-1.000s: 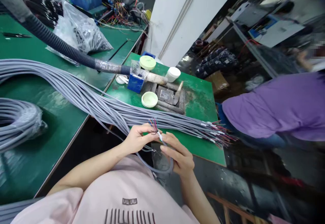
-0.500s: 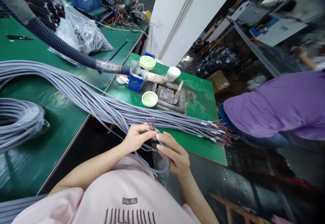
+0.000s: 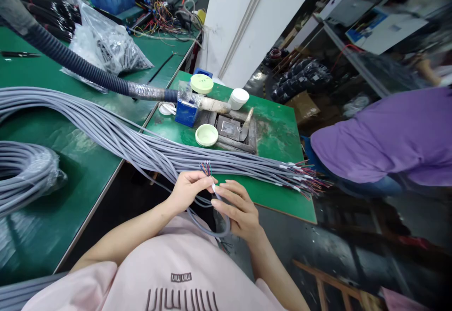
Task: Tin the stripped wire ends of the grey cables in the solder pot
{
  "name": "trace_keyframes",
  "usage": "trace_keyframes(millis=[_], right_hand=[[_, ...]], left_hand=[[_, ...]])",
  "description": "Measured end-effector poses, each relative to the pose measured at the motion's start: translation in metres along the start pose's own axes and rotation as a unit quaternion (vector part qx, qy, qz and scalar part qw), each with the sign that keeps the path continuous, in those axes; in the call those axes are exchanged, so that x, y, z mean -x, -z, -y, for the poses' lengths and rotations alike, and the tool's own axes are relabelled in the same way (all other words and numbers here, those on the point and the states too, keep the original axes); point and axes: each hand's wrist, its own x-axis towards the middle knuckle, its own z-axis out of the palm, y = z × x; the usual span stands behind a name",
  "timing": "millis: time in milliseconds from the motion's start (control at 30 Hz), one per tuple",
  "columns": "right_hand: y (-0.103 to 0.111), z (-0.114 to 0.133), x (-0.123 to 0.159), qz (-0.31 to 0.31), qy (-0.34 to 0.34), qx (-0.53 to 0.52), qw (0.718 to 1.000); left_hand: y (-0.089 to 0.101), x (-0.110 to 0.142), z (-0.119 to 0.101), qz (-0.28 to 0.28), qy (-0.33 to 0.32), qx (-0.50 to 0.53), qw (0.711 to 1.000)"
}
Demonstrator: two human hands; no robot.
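Observation:
Between my hands is the end of a grey cable (image 3: 223,217), bent in a loop, with thin multicoloured wires (image 3: 205,167) fanning out of it and a white band (image 3: 213,187) just below them. My left hand (image 3: 189,189) pinches this end between thumb and fingers, right under the loose wires. Fingers curled, my right hand (image 3: 241,211) grips the cable beside the white band; its thumb is mostly hidden. Behind both hands lies a thick bundle of grey cables (image 3: 197,158), its white-banded ends (image 3: 300,177) and coloured wires pointing right.
A soldering pot (image 3: 231,127) with a scraper sits on the green table beneath a hose nozzle (image 3: 213,105). Around it stand a pale green tub (image 3: 206,135), a white jar (image 3: 238,98) and a blue box (image 3: 186,112). A coiled cable (image 3: 28,174) lies left. A person in purple (image 3: 384,137) is at right.
The view has shifted slightly. Both hands keep their hold on the cable, and the wire tips lean a little more to the left.

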Motion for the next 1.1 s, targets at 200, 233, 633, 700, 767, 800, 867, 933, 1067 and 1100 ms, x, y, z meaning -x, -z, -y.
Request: trace_keyframes(millis=[200,233,633,700,767,800,867,933,1067,1100], right_hand=[[-0.002,0.002,-0.001,-0.002,-0.004,0.001,1.000],[-0.002,0.002,-0.001,-0.003,-0.004,0.000,1.000],[-0.004,0.004,0.000,-0.009,-0.020,-0.017,1.000],[-0.006,0.003,0.000,-0.006,-0.021,-0.015,1.000],[-0.006,0.004,0.000,-0.005,-0.019,-0.013,1.000],[-0.006,0.005,0.000,-0.005,-0.020,-0.008,1.000],[-0.003,0.009,0.001,-0.010,-0.027,0.014,0.999],[0.006,0.014,0.008,-0.017,-0.042,0.056,0.997],[0.036,0.026,0.045,-0.011,-0.103,0.185,0.977],[0.044,0.028,0.059,0.007,-0.130,0.218,0.967]], left_hand=[[0.001,0.000,0.007,-0.011,0.000,0.015,1.000],[0.001,0.000,0.007,-0.013,-0.002,0.013,1.000],[0.001,0.002,0.008,-0.023,0.002,0.003,1.000],[0.001,0.002,0.008,-0.028,0.005,-0.005,1.000],[-0.001,0.001,0.008,-0.028,0.008,-0.009,1.000],[-0.002,0.000,0.006,-0.023,0.011,-0.012,1.000],[-0.005,-0.002,0.002,0.006,0.020,-0.031,0.999],[-0.006,-0.005,-0.003,0.043,0.021,-0.080,0.996],[0.001,-0.015,-0.012,0.069,-0.102,-0.279,0.952],[0.005,-0.017,-0.012,0.070,-0.149,-0.337,0.927]])
